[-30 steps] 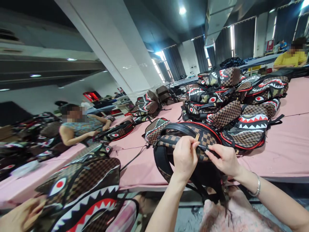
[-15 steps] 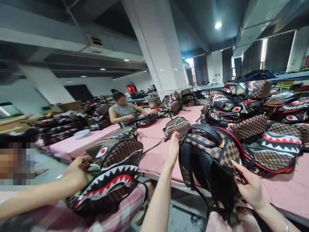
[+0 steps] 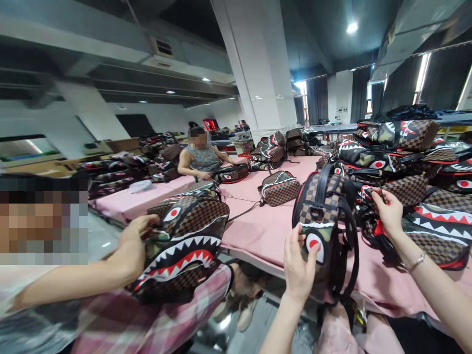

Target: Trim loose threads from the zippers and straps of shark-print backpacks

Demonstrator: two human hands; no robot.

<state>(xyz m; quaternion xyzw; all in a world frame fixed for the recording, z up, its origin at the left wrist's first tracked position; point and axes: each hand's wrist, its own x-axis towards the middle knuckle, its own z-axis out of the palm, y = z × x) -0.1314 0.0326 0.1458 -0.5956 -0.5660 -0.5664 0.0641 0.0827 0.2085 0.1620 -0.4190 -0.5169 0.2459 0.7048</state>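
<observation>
A brown checkered backpack (image 3: 324, 211) with a red-and-white eye patch stands upright at the table's front edge, its black straps on the right. My left hand (image 3: 299, 263) is at its left side, fingers apart, touching the panel by the eye patch. To the right of the backpack is my right hand (image 3: 387, 211), with thumb and fingers closed round a small dark item too small to name. It is raised in front of the stacked bags, apart from the backpack's body.
The pink table (image 3: 250, 236) bears a small checkered bag (image 3: 279, 188) and a pile of backpacks (image 3: 391, 152) at the right. At the left a seated co-worker's hand (image 3: 142, 228) touches a shark-mouth backpack (image 3: 184, 246). Another person (image 3: 202, 157) sits farther back.
The backpack has turned, and its eye patch now shows. My left hand has come down to its side. My right hand has left the backpack and moved up. The view has shifted left.
</observation>
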